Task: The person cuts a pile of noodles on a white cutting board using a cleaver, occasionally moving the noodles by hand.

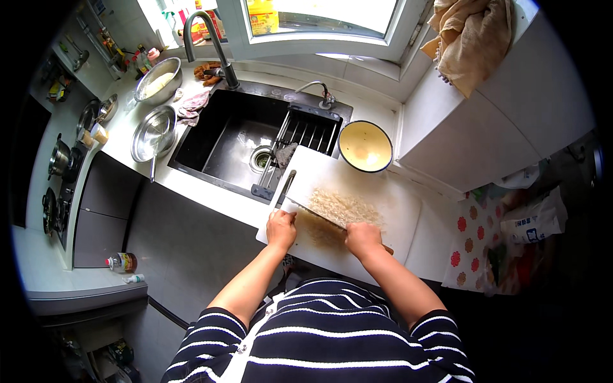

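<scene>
A white cutting board (399, 223) lies on the counter in front of me, its slotted end reaching over the sink's right edge. Finely chopped pale food (341, 205) is spread across its middle, too small to name. My right hand (364, 240) is closed around the handle of a kitchen knife (324, 218), whose blade slants left through the pile. Near the blade's far end, my left hand (281, 228) is curled closed at the board's left side. Whether its fingers grip the blade tip or only rest on the board is hidden.
Behind the board stands a yellow-lined enamel bowl (365, 146). To its left is a dark sink (223, 143) with a rack and tall faucet (214, 38). Metal bowls (154, 134) sit farther left. A cloth (472, 41) hangs at the upper right, above a flower-patterned cover (469, 246).
</scene>
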Tool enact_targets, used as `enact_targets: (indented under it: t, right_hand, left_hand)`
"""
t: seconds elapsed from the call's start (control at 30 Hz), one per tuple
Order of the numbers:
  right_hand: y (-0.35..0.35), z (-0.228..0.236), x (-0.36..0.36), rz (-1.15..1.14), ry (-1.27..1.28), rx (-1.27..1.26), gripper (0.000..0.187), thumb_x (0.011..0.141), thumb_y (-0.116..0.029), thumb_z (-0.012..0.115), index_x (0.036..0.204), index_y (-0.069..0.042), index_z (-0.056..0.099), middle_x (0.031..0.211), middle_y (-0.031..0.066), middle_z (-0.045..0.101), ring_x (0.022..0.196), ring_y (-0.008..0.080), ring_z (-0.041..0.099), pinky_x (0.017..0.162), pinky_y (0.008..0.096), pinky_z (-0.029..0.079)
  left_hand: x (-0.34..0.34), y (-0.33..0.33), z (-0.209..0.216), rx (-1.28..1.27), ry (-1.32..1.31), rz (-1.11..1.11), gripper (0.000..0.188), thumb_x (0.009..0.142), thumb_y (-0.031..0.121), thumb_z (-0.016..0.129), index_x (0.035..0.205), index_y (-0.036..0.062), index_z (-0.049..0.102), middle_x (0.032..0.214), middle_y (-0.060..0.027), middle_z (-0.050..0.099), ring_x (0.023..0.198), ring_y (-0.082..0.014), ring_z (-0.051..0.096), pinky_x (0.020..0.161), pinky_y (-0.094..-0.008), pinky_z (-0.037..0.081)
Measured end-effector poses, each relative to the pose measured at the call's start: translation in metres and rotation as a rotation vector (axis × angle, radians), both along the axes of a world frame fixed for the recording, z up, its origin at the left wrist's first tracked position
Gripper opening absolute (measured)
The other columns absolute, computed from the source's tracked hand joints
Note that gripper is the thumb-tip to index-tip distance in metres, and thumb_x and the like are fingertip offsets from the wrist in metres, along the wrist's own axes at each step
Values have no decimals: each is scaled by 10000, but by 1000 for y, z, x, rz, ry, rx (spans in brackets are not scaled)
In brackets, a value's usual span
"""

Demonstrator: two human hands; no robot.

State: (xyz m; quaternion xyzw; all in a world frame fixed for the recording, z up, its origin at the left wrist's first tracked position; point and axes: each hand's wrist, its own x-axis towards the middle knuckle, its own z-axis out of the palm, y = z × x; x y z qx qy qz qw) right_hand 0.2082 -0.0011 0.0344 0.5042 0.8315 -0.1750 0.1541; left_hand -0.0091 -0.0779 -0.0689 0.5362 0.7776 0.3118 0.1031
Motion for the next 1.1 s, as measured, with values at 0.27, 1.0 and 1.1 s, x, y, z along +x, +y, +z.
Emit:
enact_targets:
  t: [0.27,1.0,1.1]
  right_hand:
    - [-2,7,19,-25,-5,-29,196,793,-142,564,917,-96,708,937,147,700,882,342,680,779,451,544]
    - [-10,-2,-3,23,-24,-44,192,804,-143,566,930,-90,701,930,146,702,886,338,680,777,435,545]
    - [-10,-2,0,5,-33,-66,189,806,-140,567,928,-86,700,949,150,700,894,337,679,783,434,544]
  left_hand:
    - [3,-8,5,-78,-8,4,167,808,92,629,916,114,754,838,-63,640,873,-283,583,786,-392,486]
    - [4,-9,0,-51,-8,-25,164,822,117,625,924,120,753,850,-70,634,871,-293,583,760,-400,489]
    - [3,-10,-2,-56,-9,-36,164,824,115,623,923,118,754,850,-74,635,868,-296,585,759,-401,490]
